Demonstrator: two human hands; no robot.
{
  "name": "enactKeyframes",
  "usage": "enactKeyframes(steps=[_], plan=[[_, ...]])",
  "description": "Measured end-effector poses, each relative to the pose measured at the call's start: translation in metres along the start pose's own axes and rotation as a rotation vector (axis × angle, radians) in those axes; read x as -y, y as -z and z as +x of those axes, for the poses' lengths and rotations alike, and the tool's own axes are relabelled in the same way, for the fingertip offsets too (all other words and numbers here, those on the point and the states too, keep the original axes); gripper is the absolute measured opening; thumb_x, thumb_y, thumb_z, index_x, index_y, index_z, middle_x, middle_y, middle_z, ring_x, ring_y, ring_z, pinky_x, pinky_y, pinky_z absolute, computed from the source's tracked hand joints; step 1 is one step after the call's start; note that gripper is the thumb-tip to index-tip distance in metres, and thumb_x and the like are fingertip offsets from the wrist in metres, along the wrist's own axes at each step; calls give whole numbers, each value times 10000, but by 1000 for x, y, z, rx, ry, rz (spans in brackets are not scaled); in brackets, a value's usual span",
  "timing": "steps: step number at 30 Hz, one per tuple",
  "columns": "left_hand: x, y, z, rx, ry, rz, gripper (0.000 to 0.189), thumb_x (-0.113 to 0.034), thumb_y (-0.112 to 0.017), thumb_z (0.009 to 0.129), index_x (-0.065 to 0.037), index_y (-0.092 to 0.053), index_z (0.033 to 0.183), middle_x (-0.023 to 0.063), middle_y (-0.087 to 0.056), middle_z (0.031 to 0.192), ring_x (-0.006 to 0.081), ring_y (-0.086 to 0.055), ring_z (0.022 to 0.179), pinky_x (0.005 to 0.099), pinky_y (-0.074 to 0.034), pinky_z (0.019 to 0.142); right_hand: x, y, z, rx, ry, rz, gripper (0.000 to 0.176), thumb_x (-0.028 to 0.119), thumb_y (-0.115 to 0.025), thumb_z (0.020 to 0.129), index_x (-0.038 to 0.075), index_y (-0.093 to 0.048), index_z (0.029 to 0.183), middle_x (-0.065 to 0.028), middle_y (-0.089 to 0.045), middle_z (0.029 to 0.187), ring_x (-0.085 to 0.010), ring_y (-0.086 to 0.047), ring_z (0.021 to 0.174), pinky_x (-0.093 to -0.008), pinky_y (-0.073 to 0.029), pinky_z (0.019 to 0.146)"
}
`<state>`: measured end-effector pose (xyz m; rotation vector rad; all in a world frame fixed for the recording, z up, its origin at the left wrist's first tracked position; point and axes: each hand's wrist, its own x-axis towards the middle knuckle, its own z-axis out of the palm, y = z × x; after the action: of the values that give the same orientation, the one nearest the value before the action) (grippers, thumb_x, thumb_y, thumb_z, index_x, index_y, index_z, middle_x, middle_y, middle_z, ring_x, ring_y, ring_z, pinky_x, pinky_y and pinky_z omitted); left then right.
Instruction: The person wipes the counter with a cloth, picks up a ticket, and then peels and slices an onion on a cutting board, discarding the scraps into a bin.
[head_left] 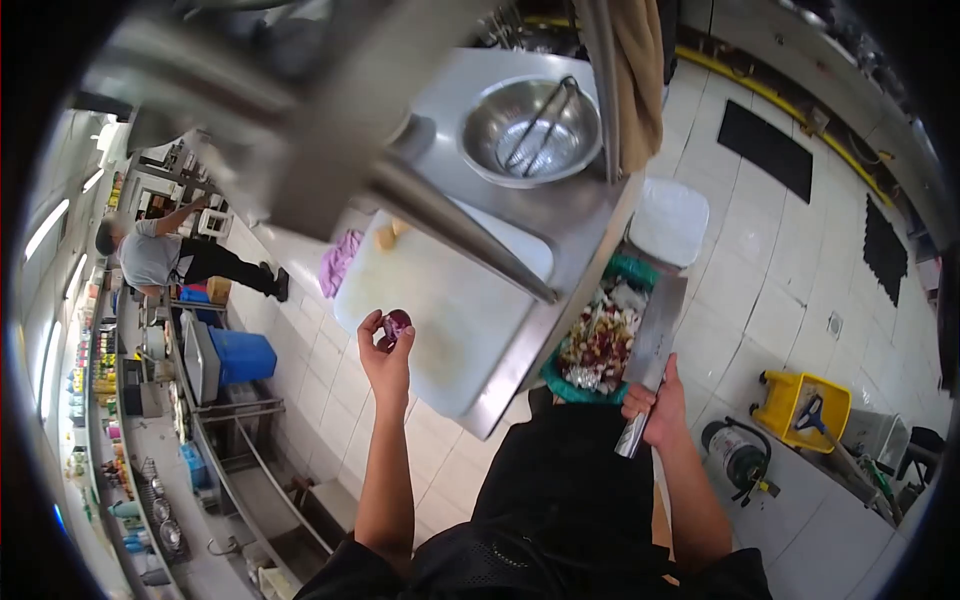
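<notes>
My left hand (385,358) pinches a piece of red onion (396,326), dark purple outside and paler on the face toward me, above the near edge of a white cutting board (450,300). In my right hand (657,405) is a cleaver (657,330) with a broad blade and a metal handle. The cleaver points away from me, beside a bin (600,330) lined with a green bag and full of food scraps. Pale yellowish pieces (390,234) lie at the board's far left, near a crumpled pink cloth (341,262).
A steel bowl (530,130) with tongs stands on the steel table (580,225). A slanting metal bar (460,235) crosses above the board. White-lidded container (668,222), yellow mop bucket (800,408) and fire extinguisher (737,450) are at right. Another person (160,255) stands at left.
</notes>
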<state>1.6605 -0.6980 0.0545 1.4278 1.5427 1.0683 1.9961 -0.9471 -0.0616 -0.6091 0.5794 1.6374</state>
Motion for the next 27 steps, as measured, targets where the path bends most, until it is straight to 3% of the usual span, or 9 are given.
enactKeyframes(steps=[4, 9, 11, 14, 16, 17, 21, 25, 27], plan=[[50, 16, 72, 88, -203, 189, 585, -38, -812, 856, 8, -547, 1375, 117, -600, 1261, 210, -670, 1012, 326, -563, 855, -34, -14, 17, -41, 118, -30, 669, 825, -391, 991, 181, -567, 1037, 47, -326, 551, -115, -334, 473, -302, -324, 501], [68, 39, 126, 318, -453, 463, 385, -188, -780, 929, -13, -678, 1257, 174, -654, 1282, 299, -631, 1203, 385, -514, 1001, -75, -42, 22, -54, 231, -11, 640, 802, -443, 990, 175, -549, 1069, 59, -327, 560, -104, -312, 487, -299, -317, 507], [74, 57, 170, 192, -502, 387, 353, -192, -744, 931, -16, -703, 1235, 219, -673, 1244, 397, -643, 1152, 434, -491, 1048, -89, -52, 12, -20, 271, -29, 640, 796, -449, 992, 169, -548, 1073, 61, -325, 565, -101, -308, 490, -298, -314, 509], [74, 95, 251, 84, -457, 382, 325, -179, -696, 962, -78, -722, 1270, 183, -695, 1262, 396, -643, 1180, 428, -491, 1056, -110, -66, 3, 12, 316, -50, 642, 795, -444, 995, 162, -541, 1050, 60, -311, 572, -102, -302, 491, -302, -323, 515], [67, 116, 286, 236, -326, 564, 337, -205, -661, 976, -166, -733, 1302, 126, -713, 1294, 399, -650, 1197, 427, -497, 1051, -121, -61, -3, 4, 335, -66, 645, 799, -434, 996, 162, -536, 1022, 58, -298, 574, -106, -301, 490, -308, -334, 517], [88, 124, 311, 366, -214, 709, 379, -248, -638, 987, -299, -722, 1353, 53, -640, 1466, 368, -575, 1339, 506, -448, 1100, -125, -56, -5, -22, 325, -14, 648, 800, -429, 995, 163, -541, 1023, 55, -301, 577, -108, -302, 493, -310, -334, 520], [123, 134, 325, 472, -282, 950, 470, -270, -625, 1001, -446, -644, 1436, -32, -408, 1686, 314, -332, 1536, 677, -291, 1132, -147, -46, -17, -99, 334, 13, 661, 809, -422, 991, 162, -555, 1014, 48, -309, 582, -114, -308, 505, -318, -335, 525], [126, 148, 342, 429, -364, 1036, 517, -246, -568, 1031, -402, -558, 1524, 21, -457, 1646, 348, -408, 1480, 631, -369, 1118, -167, -60, -34, -190, 349, -8, 721, 788, -424, 1004, 91, -607, 989, 55, -307, 581, -106, -309, 499, -308, -317, 525], [163, 170, 367, 114, -259, 1252, 491, -214, -513, 1053, -261, -527, 1542, 84, -489, 1599, 381, -504, 1388, 564, -462, 1088, -171, -68, -35, -200, 332, -13, 732, 792, -429, 999, 83, -615, 1011, 55, -306, 581, -107, -308, 498, -304, -312, 523]])
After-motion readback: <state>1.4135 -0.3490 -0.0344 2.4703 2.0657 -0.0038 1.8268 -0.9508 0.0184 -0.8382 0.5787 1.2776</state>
